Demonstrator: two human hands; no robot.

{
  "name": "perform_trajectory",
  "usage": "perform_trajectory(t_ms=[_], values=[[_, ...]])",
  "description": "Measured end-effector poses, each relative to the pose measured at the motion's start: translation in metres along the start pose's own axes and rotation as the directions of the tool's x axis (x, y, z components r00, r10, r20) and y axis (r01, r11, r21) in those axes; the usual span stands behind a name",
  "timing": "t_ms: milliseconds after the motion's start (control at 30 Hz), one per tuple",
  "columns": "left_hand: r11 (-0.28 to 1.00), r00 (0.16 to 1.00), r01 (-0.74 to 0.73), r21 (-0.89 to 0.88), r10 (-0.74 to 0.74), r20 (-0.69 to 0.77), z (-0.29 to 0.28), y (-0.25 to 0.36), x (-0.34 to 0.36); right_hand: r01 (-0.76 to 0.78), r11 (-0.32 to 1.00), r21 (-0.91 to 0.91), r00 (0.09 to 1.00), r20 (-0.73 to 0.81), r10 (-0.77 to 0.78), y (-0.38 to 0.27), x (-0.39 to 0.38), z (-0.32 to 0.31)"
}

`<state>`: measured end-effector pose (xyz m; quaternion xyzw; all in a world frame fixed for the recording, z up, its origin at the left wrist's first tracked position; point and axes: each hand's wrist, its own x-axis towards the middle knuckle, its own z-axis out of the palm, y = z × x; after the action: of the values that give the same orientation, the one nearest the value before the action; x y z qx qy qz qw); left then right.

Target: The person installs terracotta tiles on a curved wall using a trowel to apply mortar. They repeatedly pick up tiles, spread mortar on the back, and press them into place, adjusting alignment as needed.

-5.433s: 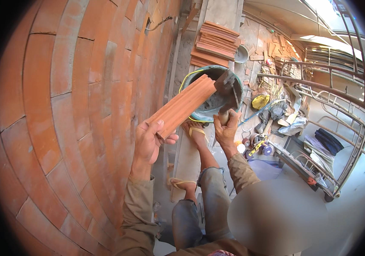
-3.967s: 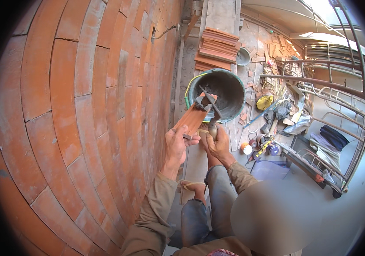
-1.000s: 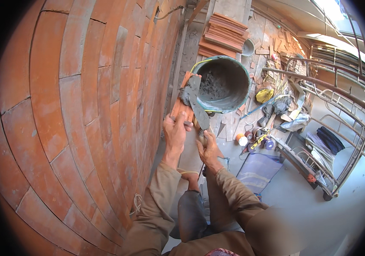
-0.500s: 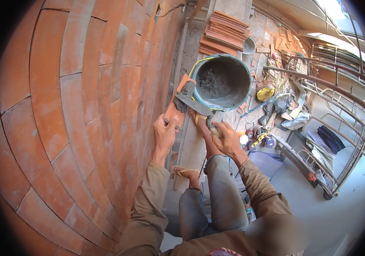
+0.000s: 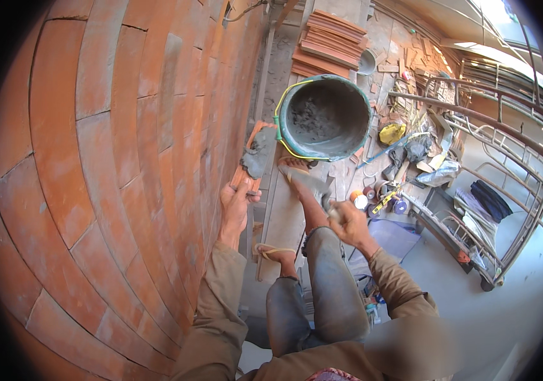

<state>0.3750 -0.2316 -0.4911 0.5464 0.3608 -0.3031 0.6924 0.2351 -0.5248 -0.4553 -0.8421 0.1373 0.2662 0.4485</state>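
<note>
Curved red brickwork (image 5: 112,165) fills the view from 7 to 12 o'clock. One round bucket (image 5: 325,117) of grey mortar sits at 12 o'clock, one stack of tiles (image 5: 330,43) beyond it. Left hand (image 5: 236,206), arm outstretched, grips one mortar-smeared brick (image 5: 253,159) against the wall. Right hand (image 5: 347,222), elbow bent, is closed around one trowel (image 5: 309,184), blade pointing toward the bucket.

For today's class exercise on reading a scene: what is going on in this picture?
A person stands beside a curved brick wall. The left hand holds a flat brick with grey mortar on it up against the wall. The right hand grips a trowel, held apart from the brick above the person's knee. A round bucket of mortar sits just ahead, and stacked tiles lie beyond it.
</note>
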Motion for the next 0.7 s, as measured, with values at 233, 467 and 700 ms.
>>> perform_trajectory(t_ms=[233,467,700], values=[[0.997,0.989,0.052,-0.056,-0.060,-0.138,-0.016,-0.034,-0.016,-0.166,0.748,-0.642,0.983,-0.170,0.073,0.076,0.154,-0.036],[0.971,0.950,0.209,-0.118,-0.230,-0.210,-0.050,-0.085,-0.055,-0.169,0.566,-0.807,0.984,-0.171,0.049,0.109,0.263,-0.018],[0.928,0.928,0.293,-0.228,-0.334,-0.167,-0.059,-0.111,-0.081,0.021,0.548,-0.836,0.997,0.054,0.045,0.112,0.253,-0.001]])
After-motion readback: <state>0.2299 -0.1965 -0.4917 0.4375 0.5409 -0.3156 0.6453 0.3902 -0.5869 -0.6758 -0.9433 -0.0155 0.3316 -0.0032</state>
